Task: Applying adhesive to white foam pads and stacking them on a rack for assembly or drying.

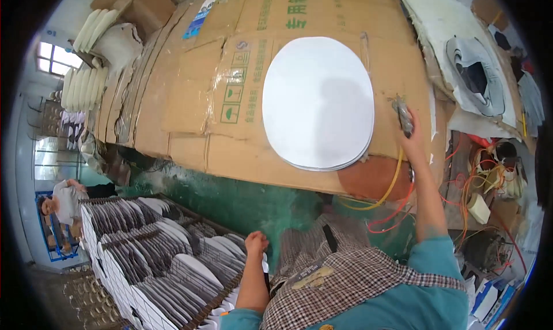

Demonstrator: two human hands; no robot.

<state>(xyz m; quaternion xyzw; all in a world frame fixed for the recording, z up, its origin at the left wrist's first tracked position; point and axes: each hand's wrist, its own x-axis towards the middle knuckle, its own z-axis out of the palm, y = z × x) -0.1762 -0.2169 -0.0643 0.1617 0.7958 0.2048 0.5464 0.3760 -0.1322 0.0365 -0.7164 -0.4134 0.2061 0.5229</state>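
My right hand (pixel 412 137) is wrapped round a grey, grimy spray gun (pixel 403 117), held over the right end of the cardboard-covered table. A yellow hose (pixel 393 183) runs down from it. Just left of the gun lies a stack of white oval sheets (pixel 311 105), its edges slightly uneven at the bottom; a shadow falls across the top sheet. My left hand (pixel 256 242) hangs low in front of my checked apron (pixel 340 266), curled into a fist with nothing visible in it. Beside that hand stands a wire rack (pixel 167 255) full of grey and white oval pieces.
Flattened cardboard (pixel 190 99) covers the table, with a reddish-brown patch (pixel 368 177) at its near edge. Red and orange hoses tangle at the right, near a grey ring-shaped piece (pixel 475 76). Cream pads (pixel 83 89) are stacked far left. Another person (pixel 63 203) sits beyond the rack.
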